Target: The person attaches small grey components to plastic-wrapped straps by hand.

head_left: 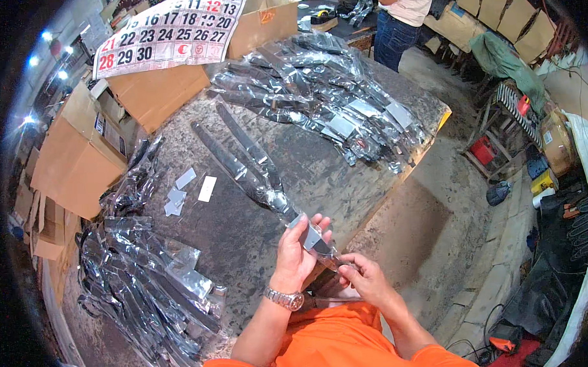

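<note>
A long black strap (242,175) in clear plastic lies doubled on the dark table, its near end raised into my hands. My left hand (295,253) is closed round that near end, with the thumb pressed on a small grey card (312,237) against it. My right hand (364,279) pinches the end of the clear plastic sleeve (329,260) just to the right. Loose grey cards (176,199) and one white card (207,189) lie on the table to the left of the strap.
Plastic-wrapped black straps are piled at the far side (316,85) and near left (148,285). Cardboard boxes (79,152) line the left; a calendar sheet (166,32) covers one. Right of the table edge (398,186) is floor with a rack (499,131). A person (398,18) stands beyond.
</note>
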### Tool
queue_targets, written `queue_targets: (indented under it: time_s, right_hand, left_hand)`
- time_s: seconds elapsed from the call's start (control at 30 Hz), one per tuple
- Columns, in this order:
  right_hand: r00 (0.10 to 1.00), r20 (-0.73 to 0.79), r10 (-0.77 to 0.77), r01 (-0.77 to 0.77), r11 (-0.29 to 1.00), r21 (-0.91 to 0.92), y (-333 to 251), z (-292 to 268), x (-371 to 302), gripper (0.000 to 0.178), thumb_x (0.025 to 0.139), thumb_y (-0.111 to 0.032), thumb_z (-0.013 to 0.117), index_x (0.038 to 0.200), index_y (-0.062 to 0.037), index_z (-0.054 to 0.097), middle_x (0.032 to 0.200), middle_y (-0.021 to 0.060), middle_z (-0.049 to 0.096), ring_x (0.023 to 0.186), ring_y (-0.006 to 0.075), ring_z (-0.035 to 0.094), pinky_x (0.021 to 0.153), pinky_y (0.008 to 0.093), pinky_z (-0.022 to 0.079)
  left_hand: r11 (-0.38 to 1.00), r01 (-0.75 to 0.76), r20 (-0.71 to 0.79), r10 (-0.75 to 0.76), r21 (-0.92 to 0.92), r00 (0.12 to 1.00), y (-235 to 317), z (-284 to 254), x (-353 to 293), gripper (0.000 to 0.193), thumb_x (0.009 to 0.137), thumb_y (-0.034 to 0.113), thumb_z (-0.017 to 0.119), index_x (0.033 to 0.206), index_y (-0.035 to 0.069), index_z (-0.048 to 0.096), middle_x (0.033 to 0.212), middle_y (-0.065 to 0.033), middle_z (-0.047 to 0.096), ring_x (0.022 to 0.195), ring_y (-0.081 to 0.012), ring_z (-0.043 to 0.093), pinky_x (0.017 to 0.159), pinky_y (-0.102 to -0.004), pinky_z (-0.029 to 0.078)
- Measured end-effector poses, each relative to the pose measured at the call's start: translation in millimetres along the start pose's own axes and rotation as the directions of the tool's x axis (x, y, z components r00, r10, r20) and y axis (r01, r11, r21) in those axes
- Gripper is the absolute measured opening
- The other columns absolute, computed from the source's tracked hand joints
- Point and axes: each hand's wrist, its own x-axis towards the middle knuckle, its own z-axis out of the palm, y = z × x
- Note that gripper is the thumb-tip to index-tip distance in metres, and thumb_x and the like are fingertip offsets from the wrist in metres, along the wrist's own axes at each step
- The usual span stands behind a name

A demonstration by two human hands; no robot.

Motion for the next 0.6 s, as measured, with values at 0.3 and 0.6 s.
queue_targets:
  time_s: [0.3,0.6]
  right_hand:
    - [0.996,-0.085,-0.027,0.017,0.993,-0.118,-16.6,-39.1,-48.4,0.014,0.097,-0.009,0.056,0.107,-0.0002,0.061,0.079,0.0010,0.063,0.072,0.0079,0.059,0.065,0.0247,0.050]
    - [0.973,-0.229,-0.023,0.012,0.999,-0.050,-53.3,-50.3,-97.6,0.010,0.097,-0.005,0.056,0.105,0.0010,0.059,0.085,0.0059,0.065,0.076,0.0130,0.064,0.069,0.0291,0.054]
  left_hand:
    - [0.994,-0.023,0.351,0.058,-0.104,0.935,104.6,41.2,45.8,0.049,0.098,0.038,0.051,0.121,-0.005,0.052,0.123,-0.0258,0.059,0.115,-0.0370,0.059,0.099,-0.0516,0.048]
    - [0.968,-0.251,0.671,0.197,-0.017,0.715,194.1,155.9,-13.8,0.083,0.092,0.058,0.053,0.144,-0.005,0.034,0.135,-0.0247,0.048,0.126,-0.0378,0.049,0.106,-0.0577,0.037]
